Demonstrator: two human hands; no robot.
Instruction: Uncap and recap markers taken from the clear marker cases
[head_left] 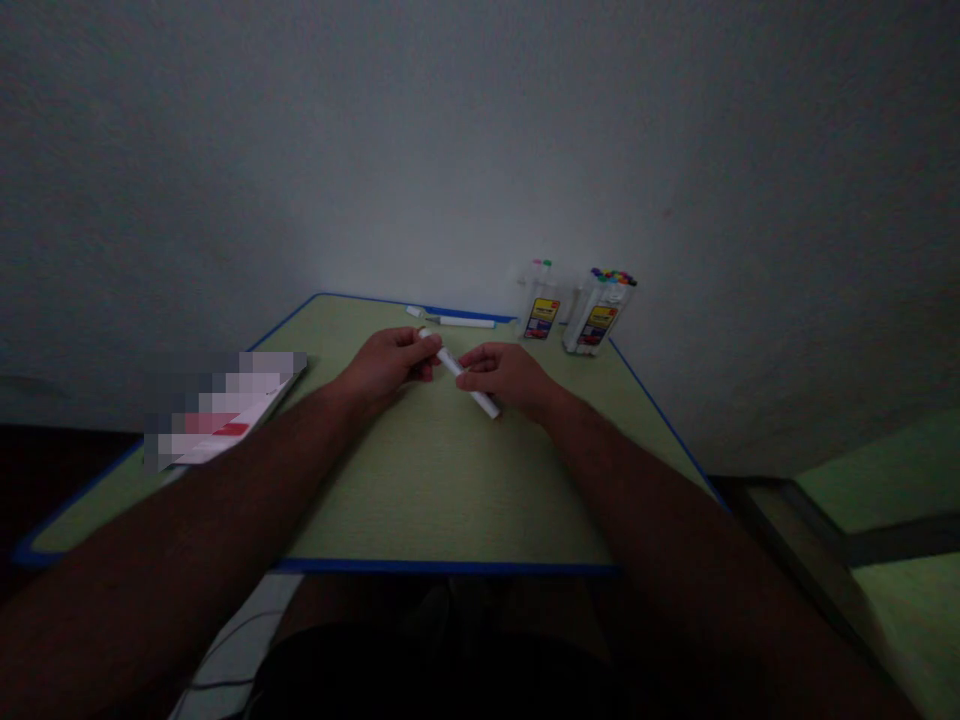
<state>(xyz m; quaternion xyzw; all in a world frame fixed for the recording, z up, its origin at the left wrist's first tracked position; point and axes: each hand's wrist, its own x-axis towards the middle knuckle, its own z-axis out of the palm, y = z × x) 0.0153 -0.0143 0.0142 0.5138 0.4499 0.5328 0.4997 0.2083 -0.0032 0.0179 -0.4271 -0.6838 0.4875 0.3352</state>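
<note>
A white marker pen (452, 366) lies slantwise between both my hands over the middle of a green table with a blue edge (442, 566). My left hand (390, 365) is closed around the pen's far end, near its cap. My right hand (510, 378) pinches the pen's barrel, and the near end sticks out below the fingers. Both forearms reach in from the bottom of the head view.
Two clear marker packs stand at the table's far right corner, one nearly empty (541, 303), one full of coloured caps (600, 312). Another white marker (459, 321) lies along the far edge. A blurred flat sheet (225, 405) rests at the left. A wall rises just behind.
</note>
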